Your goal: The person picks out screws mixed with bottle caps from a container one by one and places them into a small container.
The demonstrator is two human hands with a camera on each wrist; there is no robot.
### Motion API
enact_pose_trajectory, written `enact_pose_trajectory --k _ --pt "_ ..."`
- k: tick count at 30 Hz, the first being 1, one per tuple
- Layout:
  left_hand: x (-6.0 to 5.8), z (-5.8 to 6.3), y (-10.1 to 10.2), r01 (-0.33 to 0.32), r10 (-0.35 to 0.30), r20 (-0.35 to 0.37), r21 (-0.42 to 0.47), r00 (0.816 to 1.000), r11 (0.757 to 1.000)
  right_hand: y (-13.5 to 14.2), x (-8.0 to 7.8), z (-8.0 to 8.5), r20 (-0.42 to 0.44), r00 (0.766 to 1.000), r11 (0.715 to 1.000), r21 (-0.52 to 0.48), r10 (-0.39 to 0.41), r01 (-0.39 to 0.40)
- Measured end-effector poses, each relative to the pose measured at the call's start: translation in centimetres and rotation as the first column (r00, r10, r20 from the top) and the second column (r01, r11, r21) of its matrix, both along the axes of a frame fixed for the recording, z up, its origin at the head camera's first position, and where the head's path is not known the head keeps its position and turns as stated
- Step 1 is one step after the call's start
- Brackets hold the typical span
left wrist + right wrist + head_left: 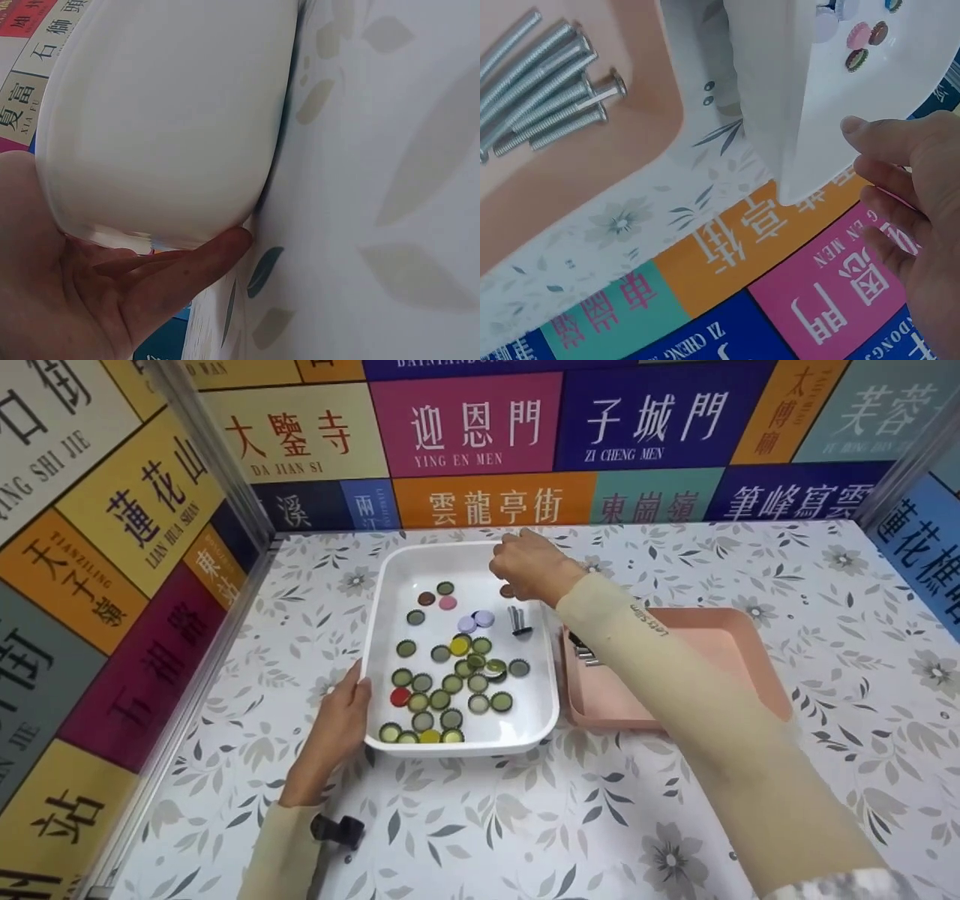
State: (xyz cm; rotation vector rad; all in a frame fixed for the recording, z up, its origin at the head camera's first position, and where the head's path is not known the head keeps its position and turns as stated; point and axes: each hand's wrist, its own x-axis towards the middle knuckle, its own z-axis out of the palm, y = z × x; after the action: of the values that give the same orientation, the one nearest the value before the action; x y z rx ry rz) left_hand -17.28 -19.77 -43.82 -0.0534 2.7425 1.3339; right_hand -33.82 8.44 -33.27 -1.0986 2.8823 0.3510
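My left hand (345, 716) rests against the left outer wall of a white tray (461, 748). In the left wrist view, its fingers (202, 259) lie along the tray's side, low near the table. Over the tray's far right corner is my right hand (534, 566), thumb and fingers apart in the right wrist view, with nothing visible between them. Many bottle caps (451, 684), mostly green with some red, yellow, pink and lilac, lie scattered in the white tray. Several metal bolts (517, 619) lie inside, just in front of the right hand.
A pink tray (750, 660) stands to the right of the white one, partly hidden beneath my right forearm. It holds several long bolts (547, 82) at its left side. Panels with large lettering (465, 427) enclose the back and left of the flower-patterned table (480, 825).
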Motion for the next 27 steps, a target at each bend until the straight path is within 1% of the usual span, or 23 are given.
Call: enact_pose_trajectory --k 2,4,10,13,17,21,24,27 --pt "0.0 0.0 0.0 -0.001 0.001 -0.003 -0.003 1.000 1.000 -0.5 -0.2 0.0 -0.006 1.000 1.000 0.017 0.010 -0.010" --pt "0.0 0.0 0.0 0.002 -0.002 -0.003 0.000 1.000 1.000 -1.0 -0.4 0.0 0.003 1.000 1.000 0.025 0.003 -0.003" --pt "0.0 0.0 0.0 0.002 -0.002 -0.010 0.013 1.000 1.000 -2.3 -0.8 0.5 0.031 0.998 0.998 0.026 -0.062 0.061" --pt "0.0 0.0 -0.1 0.005 -0.005 -0.014 0.012 1.000 1.000 -2.7 -1.0 0.9 0.022 0.996 0.996 0.025 -0.082 0.081" --pt "0.0 0.1 -0.1 0.007 -0.007 -0.013 0.008 1.000 1.000 -3.1 -1.1 1.2 -0.001 0.997 0.997 0.007 -0.080 0.080" --pt "0.1 0.1 -0.1 0.004 -0.004 -0.031 0.007 1.000 1.000 -3.5 -1.3 1.0 -0.004 0.997 0.997 -0.008 -0.081 0.081" --pt "0.1 0.0 0.0 -0.002 0.002 -0.034 0.004 0.999 1.000 -3.8 -1.4 0.5 0.001 0.995 0.995 0.011 -0.099 0.099" --pt "0.1 0.0 0.1 -0.012 0.012 -0.019 0.005 1.000 1.000 -3.9 -1.5 0.2 0.004 0.993 0.993 0.033 -0.117 0.117"
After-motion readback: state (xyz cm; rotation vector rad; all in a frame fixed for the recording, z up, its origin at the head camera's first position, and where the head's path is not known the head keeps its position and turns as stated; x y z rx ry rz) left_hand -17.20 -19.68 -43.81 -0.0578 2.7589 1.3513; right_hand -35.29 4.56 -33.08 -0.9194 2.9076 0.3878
